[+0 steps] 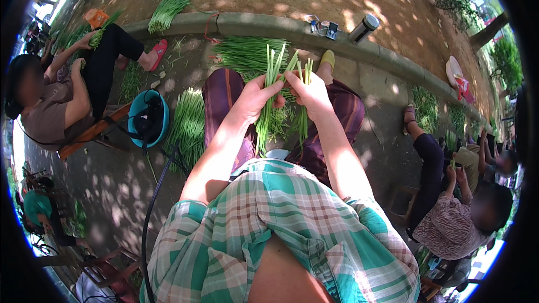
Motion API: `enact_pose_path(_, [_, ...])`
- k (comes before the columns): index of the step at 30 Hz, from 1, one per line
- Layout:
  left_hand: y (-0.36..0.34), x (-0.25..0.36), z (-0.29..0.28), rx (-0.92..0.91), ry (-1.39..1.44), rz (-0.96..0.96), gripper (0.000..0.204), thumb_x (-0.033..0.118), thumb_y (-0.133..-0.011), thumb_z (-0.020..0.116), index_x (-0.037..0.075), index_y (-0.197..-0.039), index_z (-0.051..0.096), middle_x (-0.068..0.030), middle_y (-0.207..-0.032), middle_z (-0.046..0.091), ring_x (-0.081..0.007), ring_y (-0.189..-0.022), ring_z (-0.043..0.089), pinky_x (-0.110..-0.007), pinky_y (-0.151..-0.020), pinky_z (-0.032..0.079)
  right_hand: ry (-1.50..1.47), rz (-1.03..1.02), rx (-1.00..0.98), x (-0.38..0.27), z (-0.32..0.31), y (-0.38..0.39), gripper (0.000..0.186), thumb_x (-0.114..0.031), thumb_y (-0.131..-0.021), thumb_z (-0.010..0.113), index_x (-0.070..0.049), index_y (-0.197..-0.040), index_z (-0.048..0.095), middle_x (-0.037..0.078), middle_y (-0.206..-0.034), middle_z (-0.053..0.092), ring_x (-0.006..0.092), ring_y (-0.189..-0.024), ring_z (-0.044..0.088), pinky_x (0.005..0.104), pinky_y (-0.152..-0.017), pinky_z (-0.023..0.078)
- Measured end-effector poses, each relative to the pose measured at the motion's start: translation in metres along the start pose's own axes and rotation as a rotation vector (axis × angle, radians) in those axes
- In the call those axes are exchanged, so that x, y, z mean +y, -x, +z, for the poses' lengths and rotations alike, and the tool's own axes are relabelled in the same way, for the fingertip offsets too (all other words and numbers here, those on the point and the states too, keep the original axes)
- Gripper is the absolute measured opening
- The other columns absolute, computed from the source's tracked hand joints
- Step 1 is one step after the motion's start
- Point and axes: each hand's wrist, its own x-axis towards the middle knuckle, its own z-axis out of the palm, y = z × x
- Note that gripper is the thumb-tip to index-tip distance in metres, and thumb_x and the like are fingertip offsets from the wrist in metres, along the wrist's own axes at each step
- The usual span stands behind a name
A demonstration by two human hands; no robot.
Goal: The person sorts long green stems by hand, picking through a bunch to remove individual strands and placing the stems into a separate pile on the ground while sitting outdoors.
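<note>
Over my lap, my left hand [257,96] is closed round a loose upright bundle of long green vegetable stalks [265,126], which look like garlic scapes. Pale ends stick up above the thumb. Close beside it, my right hand [311,95] grips a thinner bunch of the same stalks [303,123], and its fingertips meet the left thumb near a few stalk tops. Beyond my knees lies a large pile of stalks [241,53] on the ground. Another heap [190,118] rests beside my left leg. Loose green pieces lie between my legs, partly hidden by my hands.
A blue basin [164,126] with a dark bag stands at left. Along the stone curb [247,24] are a metal flask [365,28], a phone-like device [332,31] and another bunch [168,12]. Seated people handle greens at left [67,90] and right [455,219]. A black cable [149,213] runs past my left side.
</note>
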Motion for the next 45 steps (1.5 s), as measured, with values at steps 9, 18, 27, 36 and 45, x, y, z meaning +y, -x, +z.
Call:
enact_pose_path(9, [-0.001,0.002,-0.001,0.059,0.012,-0.036,0.028,0.020,-0.095,0.060,-0.001,-0.113,0.059,-0.0078,-0.100,0.065,-0.0145,-0.078,0.066,-0.027,-0.068,0.056,-0.131,0.007,-0.003,0.011,-0.011,-0.012,0.032,-0.037,-0.086,0.068,-0.007,-0.096,0.062,-0.003,-0.074,0.058,0.0052,-0.061,0.050,0.0204,-0.050,0.038])
enact_pose_path(18, [-0.005,-0.003,-0.005,-0.085,-0.161,-0.046,0.030,0.021,-0.096,0.059,0.001,-0.116,0.060,-0.0077,-0.101,0.067,-0.0133,-0.080,0.065,-0.025,-0.074,0.053,-0.048,0.002,-0.083,0.004,-0.011,-0.009,0.032,-0.038,-0.088,0.066,-0.007,-0.096,0.064,-0.002,-0.075,0.059,0.0067,-0.065,0.055,0.0213,-0.053,0.041])
enact_pose_path(27, [-0.014,-0.004,-0.007,0.129,-0.003,0.081,0.025,0.021,-0.098,0.056,0.002,-0.112,0.060,-0.0078,-0.098,0.068,-0.0149,-0.083,0.065,-0.027,-0.074,0.053,-0.239,-0.046,0.031,0.013,-0.025,-0.019,0.028,-0.035,-0.088,0.069,-0.009,-0.099,0.066,-0.005,-0.075,0.050,0.0029,-0.064,0.045,0.0178,-0.050,0.031])
enact_pose_path(36, [-0.013,0.003,-0.032,0.293,0.053,0.265,0.021,0.024,-0.099,0.054,0.005,-0.107,0.059,-0.0104,-0.098,0.068,-0.0183,-0.085,0.066,-0.030,-0.073,0.052,-0.562,-0.115,0.246,0.007,-0.091,-0.029,0.029,-0.030,-0.093,0.065,-0.003,-0.105,0.062,-0.004,-0.080,0.053,0.0025,-0.065,0.046,0.0167,-0.045,0.031])
enact_pose_path(45, [-0.010,0.015,-0.025,0.388,0.055,0.331,0.021,0.024,-0.096,0.058,0.005,-0.104,0.060,0.0010,-0.074,0.056,-0.0092,-0.067,0.056,-0.023,-0.057,0.047,-0.702,-0.135,0.248,0.019,-0.119,-0.031,0.028,-0.028,-0.093,0.064,-0.002,-0.102,0.062,-0.002,-0.072,0.051,0.0037,-0.059,0.045,0.0167,-0.042,0.031])
